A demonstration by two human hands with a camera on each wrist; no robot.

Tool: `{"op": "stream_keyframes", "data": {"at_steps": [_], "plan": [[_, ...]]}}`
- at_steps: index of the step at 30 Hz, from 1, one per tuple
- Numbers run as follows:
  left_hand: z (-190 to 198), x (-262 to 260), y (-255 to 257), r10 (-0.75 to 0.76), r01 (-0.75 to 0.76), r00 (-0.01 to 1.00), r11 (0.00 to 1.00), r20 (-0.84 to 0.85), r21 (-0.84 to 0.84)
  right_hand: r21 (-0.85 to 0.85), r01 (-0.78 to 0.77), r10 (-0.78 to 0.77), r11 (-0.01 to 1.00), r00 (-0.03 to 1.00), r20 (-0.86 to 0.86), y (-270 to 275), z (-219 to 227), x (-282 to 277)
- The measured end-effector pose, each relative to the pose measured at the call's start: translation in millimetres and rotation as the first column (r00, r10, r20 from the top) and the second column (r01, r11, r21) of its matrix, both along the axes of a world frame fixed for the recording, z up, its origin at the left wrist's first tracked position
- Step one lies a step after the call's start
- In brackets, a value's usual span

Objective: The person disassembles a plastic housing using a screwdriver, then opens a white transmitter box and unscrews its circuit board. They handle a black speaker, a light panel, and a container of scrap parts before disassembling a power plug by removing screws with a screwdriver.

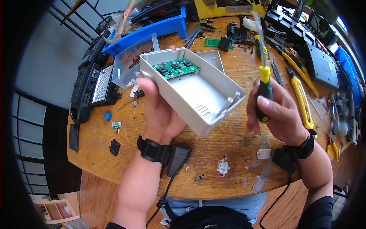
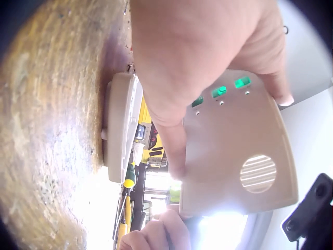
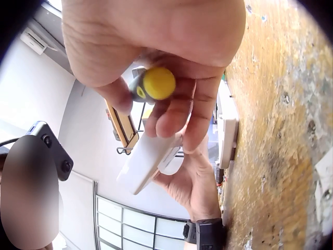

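My left hand (image 1: 160, 111) grips a light grey plastic housing (image 1: 198, 91) by its sides, holding it tilted above the table with its hollow side facing up. A green circuit board (image 1: 176, 68) with several black parts sits inside at the far end. The left wrist view shows the housing's outer face (image 2: 229, 140), with a round slotted vent and small openings where green shows through. Close beside the housing's near right corner, my right hand (image 1: 280, 108) holds a screwdriver (image 1: 264, 89) with a green and yellow handle, its shaft pointing up and away.
Behind the housing lies a matching grey cover (image 1: 212, 60). A clear bin (image 1: 127, 66) and a blue tray (image 1: 152, 32) stand at the back left. On the right are a yellow cutter (image 1: 301, 99), pliers (image 1: 334, 149) and a grey device (image 1: 322, 65). A black plastic piece (image 1: 114, 147) lies front left.
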State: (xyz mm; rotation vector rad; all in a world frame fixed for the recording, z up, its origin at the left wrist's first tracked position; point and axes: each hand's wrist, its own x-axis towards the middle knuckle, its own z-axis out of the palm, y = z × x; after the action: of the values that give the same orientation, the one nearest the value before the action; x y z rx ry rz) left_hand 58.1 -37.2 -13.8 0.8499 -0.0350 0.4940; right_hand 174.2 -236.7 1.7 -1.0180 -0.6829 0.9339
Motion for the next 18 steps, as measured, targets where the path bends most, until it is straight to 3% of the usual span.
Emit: {"op": "stream_keyframes", "data": {"at_steps": [2,3,6,12,18], "plan": [[-10,0,8,-0.153,0.181,0.978,0.96,0.141,-0.212,-0.021,-0.014,0.013,1.0,0.999,-0.037,-1,1,0],[-11,1,8,-0.176,0.205,0.974,0.952,0.14,-0.228,-0.066,-0.024,0.021,0.998,0.999,-0.041,-1,0,2],[-7,-1,2,-0.108,0.112,0.994,0.979,0.031,-0.17,-0.142,-0.022,0.014,0.99,0.998,-0.062,-3,4,1],[-6,-3,-1,-0.048,0.04,0.996,0.995,-0.076,-0.094,-0.159,0.034,-0.023,0.987,0.998,0.066,-2,8,0],[-3,-5,-4,-0.099,0.093,0.989,0.994,-0.112,-0.059,-0.118,0.058,-0.049,0.991,0.996,0.08,-1,8,0]]}}
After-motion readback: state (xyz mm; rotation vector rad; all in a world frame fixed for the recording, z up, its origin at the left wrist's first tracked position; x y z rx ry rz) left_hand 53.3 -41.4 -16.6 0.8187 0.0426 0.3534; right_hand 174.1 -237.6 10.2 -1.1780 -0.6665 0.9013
